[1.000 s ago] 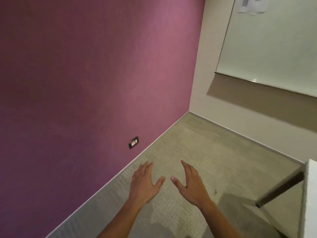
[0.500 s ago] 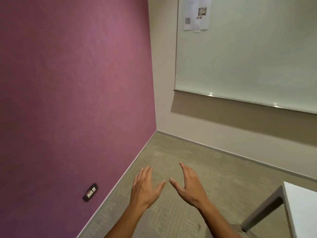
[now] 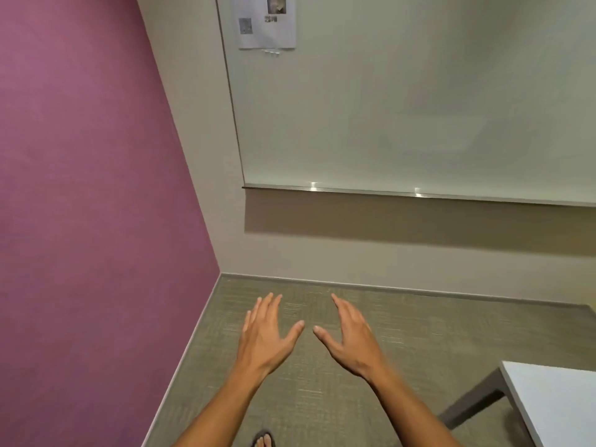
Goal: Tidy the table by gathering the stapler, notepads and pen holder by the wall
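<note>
Left hand [image 3: 267,337], right hand [image 3: 350,340]: both spread, empty, above carpet. Table [image 3: 561,404]: corner only. Risk: stapler, notepads, pen holder unseen; a blind reach could miss.

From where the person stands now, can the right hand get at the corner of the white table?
Probably yes. The right hand is open and empty, and nothing lies between it and the white table corner at lower right; only bare carpet shows below.

Empty left hand [image 3: 266,340] and right hand [image 3: 350,341], fingers spread, above carpet [image 3: 419,333] near table [image 3: 561,401] corner.
</note>
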`<state>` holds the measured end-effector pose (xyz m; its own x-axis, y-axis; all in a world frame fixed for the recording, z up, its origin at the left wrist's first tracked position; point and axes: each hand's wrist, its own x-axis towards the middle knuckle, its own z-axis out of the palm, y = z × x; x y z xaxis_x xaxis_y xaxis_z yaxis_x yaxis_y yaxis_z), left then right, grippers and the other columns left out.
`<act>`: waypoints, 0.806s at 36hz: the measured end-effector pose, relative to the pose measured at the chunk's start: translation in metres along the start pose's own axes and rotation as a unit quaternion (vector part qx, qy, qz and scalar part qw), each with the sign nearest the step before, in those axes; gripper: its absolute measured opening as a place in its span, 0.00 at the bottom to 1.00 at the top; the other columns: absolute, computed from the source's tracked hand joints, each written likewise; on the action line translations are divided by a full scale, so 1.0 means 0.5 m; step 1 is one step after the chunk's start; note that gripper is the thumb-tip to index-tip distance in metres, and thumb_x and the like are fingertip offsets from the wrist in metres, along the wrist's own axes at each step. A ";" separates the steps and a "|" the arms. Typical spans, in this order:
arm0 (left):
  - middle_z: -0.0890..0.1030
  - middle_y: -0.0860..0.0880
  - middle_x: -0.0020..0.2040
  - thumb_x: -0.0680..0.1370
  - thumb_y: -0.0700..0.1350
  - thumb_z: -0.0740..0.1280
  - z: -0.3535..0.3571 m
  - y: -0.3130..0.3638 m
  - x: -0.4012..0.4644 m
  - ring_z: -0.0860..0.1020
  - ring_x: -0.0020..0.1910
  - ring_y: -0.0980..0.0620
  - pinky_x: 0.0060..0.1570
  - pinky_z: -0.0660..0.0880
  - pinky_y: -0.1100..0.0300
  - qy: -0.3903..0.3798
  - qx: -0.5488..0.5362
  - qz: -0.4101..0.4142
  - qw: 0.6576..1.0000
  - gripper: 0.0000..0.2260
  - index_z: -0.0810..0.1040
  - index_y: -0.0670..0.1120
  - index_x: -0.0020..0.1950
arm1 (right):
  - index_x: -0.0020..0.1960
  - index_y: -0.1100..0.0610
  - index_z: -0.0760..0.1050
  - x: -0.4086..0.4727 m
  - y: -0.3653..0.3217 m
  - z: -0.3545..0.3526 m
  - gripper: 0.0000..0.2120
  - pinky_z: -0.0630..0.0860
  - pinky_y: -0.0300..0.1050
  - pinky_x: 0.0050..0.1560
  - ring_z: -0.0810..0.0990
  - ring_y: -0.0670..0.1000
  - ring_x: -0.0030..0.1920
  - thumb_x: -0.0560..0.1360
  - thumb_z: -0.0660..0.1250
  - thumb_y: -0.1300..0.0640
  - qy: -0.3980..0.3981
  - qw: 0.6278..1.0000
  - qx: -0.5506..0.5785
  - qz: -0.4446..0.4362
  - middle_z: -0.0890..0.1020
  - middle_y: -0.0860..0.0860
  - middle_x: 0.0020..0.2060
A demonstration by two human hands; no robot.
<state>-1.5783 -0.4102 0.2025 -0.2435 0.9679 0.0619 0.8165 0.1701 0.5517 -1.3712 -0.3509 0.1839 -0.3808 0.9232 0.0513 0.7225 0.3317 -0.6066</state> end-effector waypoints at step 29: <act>0.56 0.51 0.81 0.75 0.74 0.52 0.085 0.062 0.690 0.51 0.80 0.52 0.79 0.50 0.50 -0.153 0.002 0.183 0.971 0.40 0.55 0.52 0.80 | 0.82 0.48 0.52 0.484 0.132 -0.059 0.45 0.58 0.51 0.78 0.58 0.48 0.79 0.74 0.55 0.24 0.136 0.971 0.005 0.197 0.62 0.47 0.80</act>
<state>-1.6146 -0.0629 0.2058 0.2304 0.9731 0.0040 0.8207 -0.1965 0.5365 -1.3987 -0.0999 0.1796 0.0920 0.9956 0.0198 0.7745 -0.0591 -0.6298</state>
